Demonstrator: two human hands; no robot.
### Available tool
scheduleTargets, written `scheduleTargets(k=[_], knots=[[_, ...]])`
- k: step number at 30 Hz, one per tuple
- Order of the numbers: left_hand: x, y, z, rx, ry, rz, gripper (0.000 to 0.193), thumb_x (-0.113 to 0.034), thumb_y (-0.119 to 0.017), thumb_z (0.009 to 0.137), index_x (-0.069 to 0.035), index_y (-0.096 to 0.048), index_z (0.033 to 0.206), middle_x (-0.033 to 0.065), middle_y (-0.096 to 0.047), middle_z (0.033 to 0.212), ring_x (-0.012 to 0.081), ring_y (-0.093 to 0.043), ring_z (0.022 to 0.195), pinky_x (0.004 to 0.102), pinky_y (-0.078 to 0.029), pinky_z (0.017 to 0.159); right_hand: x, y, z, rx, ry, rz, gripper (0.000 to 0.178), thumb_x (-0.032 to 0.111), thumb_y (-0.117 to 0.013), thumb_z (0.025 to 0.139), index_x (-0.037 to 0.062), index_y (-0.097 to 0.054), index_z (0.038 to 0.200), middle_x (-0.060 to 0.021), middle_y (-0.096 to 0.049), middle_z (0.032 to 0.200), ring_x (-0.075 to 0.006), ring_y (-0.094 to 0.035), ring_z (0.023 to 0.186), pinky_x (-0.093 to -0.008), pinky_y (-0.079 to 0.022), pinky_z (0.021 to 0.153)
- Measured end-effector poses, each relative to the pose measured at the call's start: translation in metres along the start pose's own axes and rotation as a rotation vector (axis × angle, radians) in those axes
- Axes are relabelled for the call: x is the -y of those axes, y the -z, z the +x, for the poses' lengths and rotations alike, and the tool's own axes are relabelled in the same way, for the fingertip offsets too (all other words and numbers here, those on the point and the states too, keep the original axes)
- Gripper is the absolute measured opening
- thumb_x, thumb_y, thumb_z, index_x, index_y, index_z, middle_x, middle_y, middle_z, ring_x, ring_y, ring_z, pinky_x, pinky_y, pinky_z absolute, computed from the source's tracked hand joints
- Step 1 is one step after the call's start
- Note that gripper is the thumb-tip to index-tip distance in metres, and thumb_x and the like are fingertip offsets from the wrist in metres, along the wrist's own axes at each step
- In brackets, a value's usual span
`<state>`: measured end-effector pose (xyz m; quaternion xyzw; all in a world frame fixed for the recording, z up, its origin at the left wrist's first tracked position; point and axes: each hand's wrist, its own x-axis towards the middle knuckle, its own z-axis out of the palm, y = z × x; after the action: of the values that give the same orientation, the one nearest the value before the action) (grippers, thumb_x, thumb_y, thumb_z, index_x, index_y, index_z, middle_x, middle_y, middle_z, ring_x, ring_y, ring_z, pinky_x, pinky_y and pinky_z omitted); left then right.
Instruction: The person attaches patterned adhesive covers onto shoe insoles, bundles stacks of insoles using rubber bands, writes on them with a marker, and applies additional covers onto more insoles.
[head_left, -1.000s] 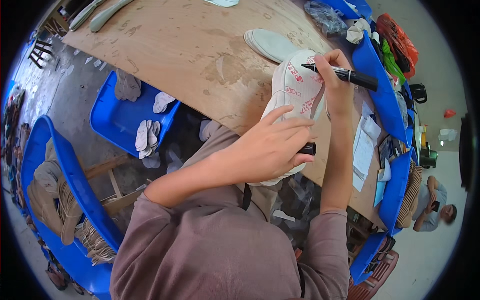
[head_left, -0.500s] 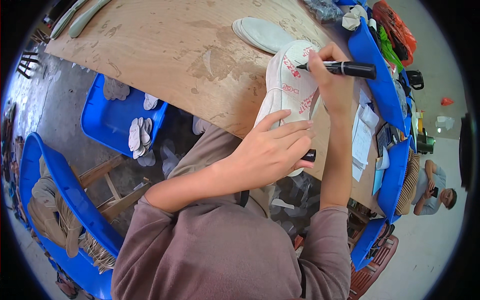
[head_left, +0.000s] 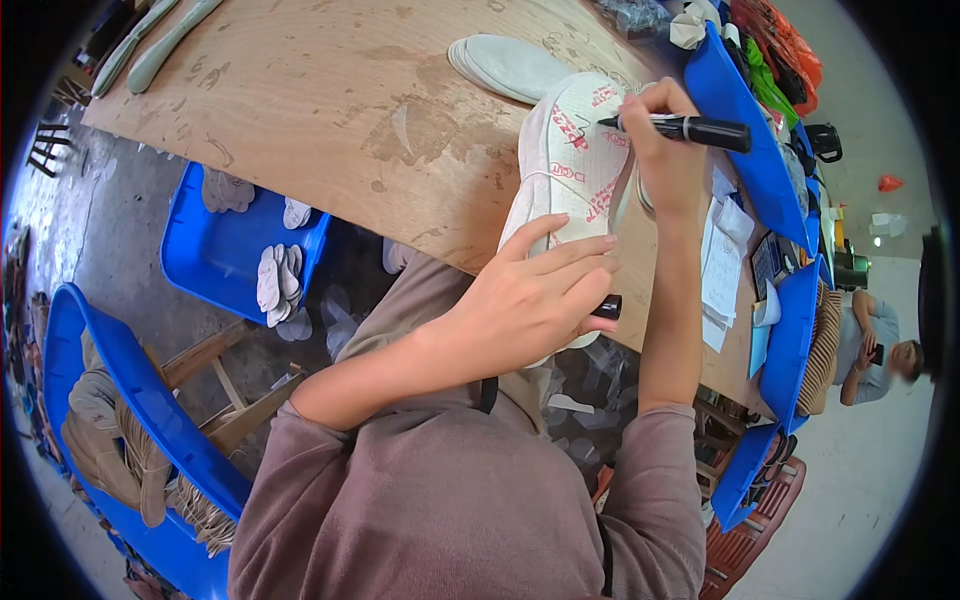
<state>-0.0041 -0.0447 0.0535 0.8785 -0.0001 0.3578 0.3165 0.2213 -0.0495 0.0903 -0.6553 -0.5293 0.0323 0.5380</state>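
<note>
A tied stack of white insoles (head_left: 570, 165) with red print lies slanting over the table's near edge. My left hand (head_left: 545, 290) is closed around its near end, fingers across the top, with a black marker cap (head_left: 608, 306) showing by the thumb. Above the far end, my right hand (head_left: 662, 160) pinches a black marker (head_left: 715, 133), its tip at the top insole's surface. A short dark pen line is visible there, left of the tip. Just beyond lies another pile of pale insoles (head_left: 505, 65).
The wooden table (head_left: 330, 130) stretches ahead. Blue bins (head_left: 745, 140) line its right side, near some papers (head_left: 722, 270). On the floor at left is a blue bin (head_left: 210, 265) with insoles; a larger blue container (head_left: 130, 375) stands nearer. A person (head_left: 870, 345) is at far right.
A dark pen line has grown on the top insole as the marker tip moved slightly. The whole view has shifted a little. My left hand keeps its grip on the stack.
</note>
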Motion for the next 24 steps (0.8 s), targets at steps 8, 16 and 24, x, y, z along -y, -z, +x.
scheduleTargets(k=[8, 16, 24], knots=[[0.001, 0.003, 0.001, 0.027, 0.018, 0.0, 0.037, -0.033, -0.066, 0.085, -0.004, -0.057, 0.105, 0.0088, -0.064, 0.119, 0.0206, -0.057, 0.122, 0.0469, -0.034, 0.107, 0.017, 0.007, -0.025, 0.136, -0.033, 0.034, 0.015, 0.006, -0.063, 0.083, 0.0026, -0.054, 0.072, 0.0006, -0.056, 0.069, -0.0056, -0.049, 0.065, -0.0239, -0.038, 0.058], [-0.01, 0.008, 0.004, -0.079, 0.026, 0.005, 0.033, -0.025, -0.072, 0.082, -0.003, -0.059, 0.104, 0.0102, -0.066, 0.113, 0.0229, -0.059, 0.116, 0.045, -0.041, 0.101, 0.027, 0.06, -0.062, -0.404, -0.3, 0.592, 0.021, 0.021, -0.057, 0.093, 0.0071, -0.05, 0.08, -0.0019, -0.043, 0.068, -0.0165, -0.048, 0.072, -0.0337, -0.041, 0.078], [-0.032, 0.017, 0.018, -0.083, -0.005, 0.045, 0.029, -0.023, -0.076, 0.078, -0.002, -0.061, 0.091, 0.0099, -0.059, 0.078, 0.027, -0.057, 0.073, 0.0371, -0.042, 0.072, 0.104, 0.066, -0.111, 0.002, -0.015, 0.592, 0.027, 0.029, -0.06, 0.089, 0.0093, -0.043, 0.082, -0.0005, -0.042, 0.064, -0.0129, -0.038, 0.064, -0.04, -0.032, 0.084]])
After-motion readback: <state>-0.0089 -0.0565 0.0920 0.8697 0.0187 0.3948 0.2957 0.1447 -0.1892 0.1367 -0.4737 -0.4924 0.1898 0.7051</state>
